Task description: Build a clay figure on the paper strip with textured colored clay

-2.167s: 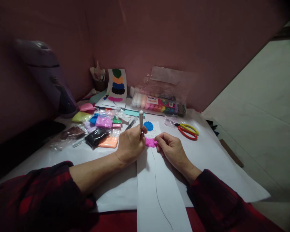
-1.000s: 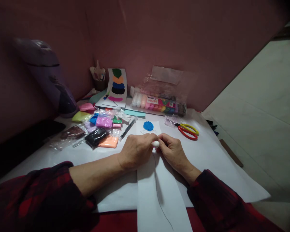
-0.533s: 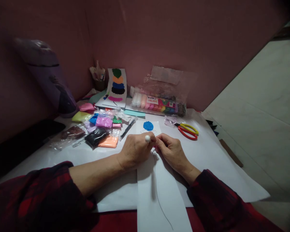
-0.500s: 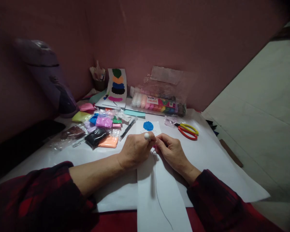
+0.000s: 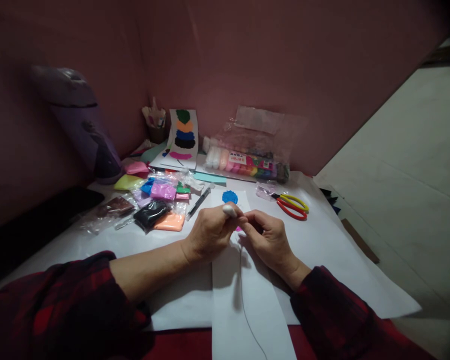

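Observation:
My left hand (image 5: 212,229) is closed around a small white piece with a rounded end (image 5: 230,210), which sticks out above the thumb and forefinger; the rest is hidden in the grip. Its fingertips meet those of my right hand (image 5: 268,237), whose thumb and forefinger are pinched together. What they pinch is too small to make out. Both hands are over a long white paper strip (image 5: 228,310) with a thin curved dark line. A textured blue clay disc (image 5: 230,197) lies on the strip just beyond the fingers. A bit of pink (image 5: 239,229) shows below the fingertips.
Bagged clay packets, among them a black one (image 5: 150,215), lie at left beside a pen (image 5: 199,202). Red-and-yellow-handled scissors (image 5: 292,206) rest at right. Behind are a painted card (image 5: 184,137), a clear bag of clay sticks (image 5: 243,162) and a purple bottle (image 5: 90,130).
The white piece in my left hand has tilted, showing more of its length instead of a round end. Less pink shows under the fingers. The whole view has shifted slightly.

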A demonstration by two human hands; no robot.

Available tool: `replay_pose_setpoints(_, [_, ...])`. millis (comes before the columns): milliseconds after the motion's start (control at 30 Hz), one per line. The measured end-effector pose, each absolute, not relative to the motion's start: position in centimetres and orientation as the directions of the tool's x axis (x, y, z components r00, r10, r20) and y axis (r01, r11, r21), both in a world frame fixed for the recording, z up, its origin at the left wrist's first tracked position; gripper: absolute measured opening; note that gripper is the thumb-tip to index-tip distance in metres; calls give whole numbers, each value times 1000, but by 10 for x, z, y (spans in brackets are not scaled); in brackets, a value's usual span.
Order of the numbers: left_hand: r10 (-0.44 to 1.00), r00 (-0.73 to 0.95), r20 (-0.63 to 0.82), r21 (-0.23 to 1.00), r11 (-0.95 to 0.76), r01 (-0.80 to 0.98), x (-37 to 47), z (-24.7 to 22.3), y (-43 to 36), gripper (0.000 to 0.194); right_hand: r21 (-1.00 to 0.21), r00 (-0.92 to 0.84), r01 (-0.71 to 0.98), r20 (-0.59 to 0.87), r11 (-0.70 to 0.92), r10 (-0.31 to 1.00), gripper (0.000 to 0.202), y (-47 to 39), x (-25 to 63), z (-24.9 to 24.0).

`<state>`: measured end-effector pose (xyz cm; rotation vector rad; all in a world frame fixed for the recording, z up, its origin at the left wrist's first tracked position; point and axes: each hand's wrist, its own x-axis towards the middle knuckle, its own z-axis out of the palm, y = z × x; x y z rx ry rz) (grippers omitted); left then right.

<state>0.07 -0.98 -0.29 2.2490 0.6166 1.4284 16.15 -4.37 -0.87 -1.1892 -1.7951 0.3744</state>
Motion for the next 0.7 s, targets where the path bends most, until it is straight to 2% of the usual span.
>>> replay_pose_setpoints(133, [538,398,743,542,-833,114,0,-1,-13,11,-568,-168,630,567,530,806,15,-47,159,-7])
replay_pose_setpoints(233, [552,393,736,531,-830,172,0,1,-15,14,-649,-16,617,556,446,831,11,-45,159,-8])
replay_pose_setpoints(300, [485,469,738,438,-873,213,1,1,-17,18,-741,100,550,517,386,850,9,-41,161,-11])
replay_pose_setpoints(367, [364,610,704,295,-931,215,2,1,-22,23,-817,171,482,442,317,880,11,-37,164,-14])
replay_pose_setpoints(433, [217,783,583,146,-976,161,4,0,-28,24,-834,195,485,396,263,897,12,-34,167,-16])
replay_pose_setpoints(500, [144,884,444,19,-988,151,5,-1,-34,21,-822,198,519,381,233,903,12,-32,169,-17])
replay_pose_setpoints(600, [146,949,281,-113,-977,183,7,-2,-41,17,-812,205,541,380,219,902,12,-32,169,-16])
replay_pose_setpoints(700, [151,963,222,-162,-969,189,7,0,-45,19,-816,193,533,373,223,907,12,-32,169,-16])
